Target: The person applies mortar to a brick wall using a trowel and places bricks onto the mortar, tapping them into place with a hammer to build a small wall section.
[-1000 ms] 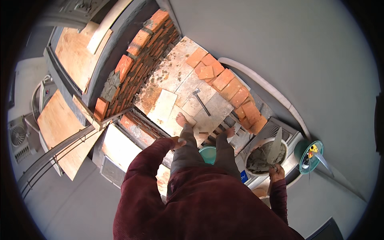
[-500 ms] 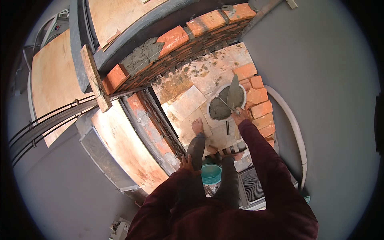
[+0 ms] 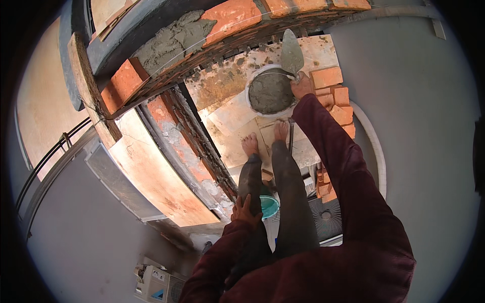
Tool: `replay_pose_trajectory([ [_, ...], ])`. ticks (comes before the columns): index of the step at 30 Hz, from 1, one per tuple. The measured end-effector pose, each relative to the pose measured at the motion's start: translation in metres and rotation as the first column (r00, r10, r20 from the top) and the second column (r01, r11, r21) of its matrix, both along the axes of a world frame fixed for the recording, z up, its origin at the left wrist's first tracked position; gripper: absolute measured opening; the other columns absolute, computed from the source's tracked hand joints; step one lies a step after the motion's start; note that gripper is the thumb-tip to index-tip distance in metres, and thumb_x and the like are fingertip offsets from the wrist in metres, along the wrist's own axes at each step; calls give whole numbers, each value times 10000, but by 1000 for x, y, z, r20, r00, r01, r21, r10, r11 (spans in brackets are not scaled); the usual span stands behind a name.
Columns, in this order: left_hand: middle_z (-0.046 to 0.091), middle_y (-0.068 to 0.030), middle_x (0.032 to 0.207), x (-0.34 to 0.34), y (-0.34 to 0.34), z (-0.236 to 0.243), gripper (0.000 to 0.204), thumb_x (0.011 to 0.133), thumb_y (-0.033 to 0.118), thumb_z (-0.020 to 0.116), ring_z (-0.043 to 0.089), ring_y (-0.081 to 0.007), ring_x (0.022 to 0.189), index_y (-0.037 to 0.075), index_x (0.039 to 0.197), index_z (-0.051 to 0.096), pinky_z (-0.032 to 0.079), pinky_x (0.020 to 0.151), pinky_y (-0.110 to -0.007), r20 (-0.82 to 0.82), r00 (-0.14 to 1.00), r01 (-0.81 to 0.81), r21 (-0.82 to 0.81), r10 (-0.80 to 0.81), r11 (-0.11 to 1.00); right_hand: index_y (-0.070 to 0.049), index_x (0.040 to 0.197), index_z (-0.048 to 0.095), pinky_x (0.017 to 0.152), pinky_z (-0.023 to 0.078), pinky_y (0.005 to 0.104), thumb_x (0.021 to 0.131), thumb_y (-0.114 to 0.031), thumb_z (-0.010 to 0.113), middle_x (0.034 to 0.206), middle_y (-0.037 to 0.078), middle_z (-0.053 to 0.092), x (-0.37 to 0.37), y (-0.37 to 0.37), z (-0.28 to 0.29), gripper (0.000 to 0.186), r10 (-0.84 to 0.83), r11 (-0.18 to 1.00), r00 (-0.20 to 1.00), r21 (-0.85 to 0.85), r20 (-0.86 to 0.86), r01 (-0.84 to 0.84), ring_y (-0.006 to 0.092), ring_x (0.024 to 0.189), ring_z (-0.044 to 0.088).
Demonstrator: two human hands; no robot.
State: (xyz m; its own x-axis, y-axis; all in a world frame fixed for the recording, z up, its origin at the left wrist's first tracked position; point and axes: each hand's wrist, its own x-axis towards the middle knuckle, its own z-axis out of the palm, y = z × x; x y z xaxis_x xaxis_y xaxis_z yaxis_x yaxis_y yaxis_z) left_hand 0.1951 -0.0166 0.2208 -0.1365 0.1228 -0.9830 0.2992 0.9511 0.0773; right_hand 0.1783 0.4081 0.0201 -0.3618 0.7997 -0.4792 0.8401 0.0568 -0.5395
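My right hand (image 3: 302, 86) is closed round the handle of a pointed trowel (image 3: 291, 53). The blade, greyish with mortar, points away from me past the far right rim of a round bucket (image 3: 248, 100). Wet grey mortar (image 3: 271, 92) fills that bucket, and a thin wire handle crosses it. Resting on my left leg near the knee, my left hand (image 3: 246, 211) holds nothing and has its fingers apart. Ahead, fresh mortar (image 3: 174, 43) lies on top of a brick wall (image 3: 235, 22), between a brick (image 3: 125, 85) at the left end and laid bricks to the right.
A string line (image 3: 199, 42) runs along the wall, near an upright timber (image 3: 90, 86). My bare feet stand on stained boards (image 3: 222, 126). Loose bricks (image 3: 341, 112) are piled to the right. Below are a teal bucket (image 3: 270, 206), a fan unit (image 3: 326, 216) and a pale hose (image 3: 375, 146).
My right foot has come forward beside the left one. The trowel has swung from over the mortar to the bucket's far right side. My left hand stays on my leg.
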Motion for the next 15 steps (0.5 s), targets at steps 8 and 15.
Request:
replay_pose_trajectory([
  [8, 222, -220, 1548, 32, 19, -3, 959, 720, 434, 794, 262, -452, 1400, 217, 1509, 294, 295, 1126, -518, 29, 980, -199, 50, 198, 979, -49, 1212, 529, 787, 505, 494, 883, -260, 593, 960, 264, 648, 70, 9, -14, 396, 390, 894, 896, 147, 212, -424, 428, 888, 645],
  [15, 249, -245, 1526, -11, 42, 9, 864, 725, 392, 800, 248, -449, 1402, 111, 1442, 407, 284, 1142, -494, -109, 967, -211, 164, 231, 964, -70, 1220, 495, 743, 539, 485, 893, -231, 567, 989, 229, 669, 121, -56, 8, 372, 695, 715, 599, -301, 398, -630, 394, 882, 673],
])
